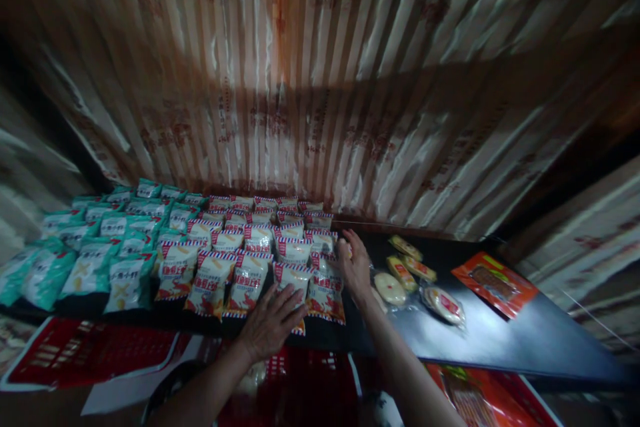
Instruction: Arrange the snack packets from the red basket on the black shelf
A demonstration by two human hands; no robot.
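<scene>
My left hand (273,321) lies with its fingers spread against a red, white and blue striped snack bag (294,277) in the front row. Beside that bag's right-hand neighbour (327,297), my right hand (356,268) reaches over the shelf with curled fingers. Something small and pale shows at its fingertips, too unclear to name. Close to the right wrist lies a round wrapped pastry (390,288) with a red dot. More striped bags (250,280) stand upright in rows to the left.
Teal snack bags (130,280) fill the shelf's left end. Yellow packets (403,272), an oval wrapped pastry (444,305) and an orange packet (495,282) lie on the dark shelf (480,340) at right. Red baskets (95,353) sit below its front edge. A wrinkled sheet (310,80) hangs behind.
</scene>
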